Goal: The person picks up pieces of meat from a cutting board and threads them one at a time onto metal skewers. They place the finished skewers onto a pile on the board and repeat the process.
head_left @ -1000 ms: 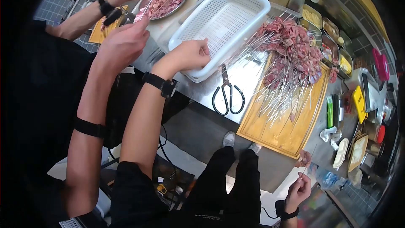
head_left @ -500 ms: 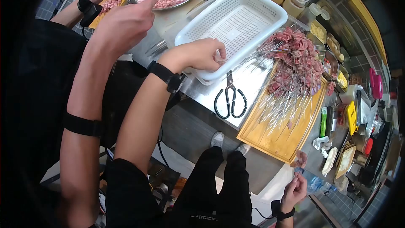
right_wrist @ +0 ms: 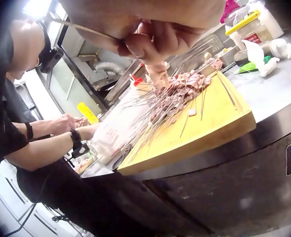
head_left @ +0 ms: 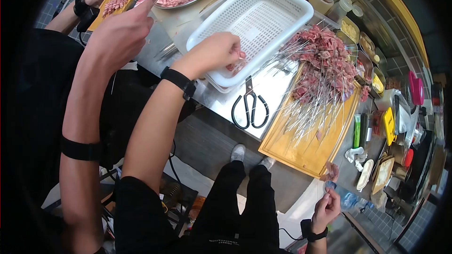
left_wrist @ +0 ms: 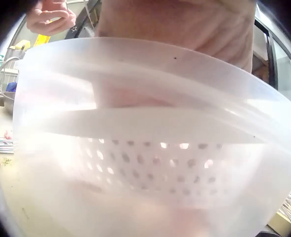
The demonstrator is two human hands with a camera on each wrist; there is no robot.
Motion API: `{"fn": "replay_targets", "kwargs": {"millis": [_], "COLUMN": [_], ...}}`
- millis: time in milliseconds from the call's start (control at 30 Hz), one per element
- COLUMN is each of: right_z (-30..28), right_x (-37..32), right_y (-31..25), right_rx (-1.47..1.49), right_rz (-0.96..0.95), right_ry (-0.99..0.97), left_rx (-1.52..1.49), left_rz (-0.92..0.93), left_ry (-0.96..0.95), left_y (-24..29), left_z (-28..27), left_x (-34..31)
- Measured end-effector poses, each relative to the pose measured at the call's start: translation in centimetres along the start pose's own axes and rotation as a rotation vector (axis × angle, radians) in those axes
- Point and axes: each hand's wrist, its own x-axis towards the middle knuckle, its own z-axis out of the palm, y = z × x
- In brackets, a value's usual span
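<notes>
Left hand (head_left: 214, 52) at the white basket (head_left: 258, 29), right hand (head_left: 326, 208) with a skewer (right_wrist: 83, 29).
The left hand, fingers curled nearly closed, holds a small bit of meat (head_left: 235, 67) over the basket's near corner; the right pinches the skewer between thumb and fingers, with a meat piece (head_left: 331, 171) on it, just beside the wooden board (head_left: 306, 154). A pile of skewered meat (head_left: 325, 59) lies partly on the board; black-handled scissors (head_left: 250, 110) rest on the metal desk (head_left: 213, 102) between basket and board.
</notes>
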Motion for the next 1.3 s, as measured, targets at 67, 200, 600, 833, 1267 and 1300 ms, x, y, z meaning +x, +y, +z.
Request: {"fn": "replay_targets", "kwargs": {"millis": [67, 200, 600, 833, 1267, 1300], "right_z": [0.1, -0.1, -0.2, -0.4, -1.3, -1.3], "right_x": [0.1, 0.0, -0.2, -1.0, -1.2, -1.3], "right_y": [-0.2, 0.0, -0.4, 0.8, 3.1, 3.5], "right_rx": [0.010, -0.003, -0.031, -0.127, 0.063, 0.091], "right_rz": [0.020, 0.002, 0.041, 0.061, 0.134, 0.122], "right_ry": [0.017, -0.016, -0.009, -0.003, 0.109, 0.123], "left_rx": [-0.031, -0.334, 0.139, -0.161, -0.485, -0.436], "left_rz": [-0.080, -0.266, 0.102, 0.013, -0.011, -0.014], "left_ry": [0.003, -0.115, 0.185, 0.614, -0.103, -0.094], "left_y": [-0.5, 0.5, -1.1, 7.0, 24.1, 24.0], "left_z": [-0.6, -1.3, 0.9, -0.5, 24.5, 25.1], "left_x": [0.1, -0.6, -0.5, -4.6, -9.0, -8.7]}}
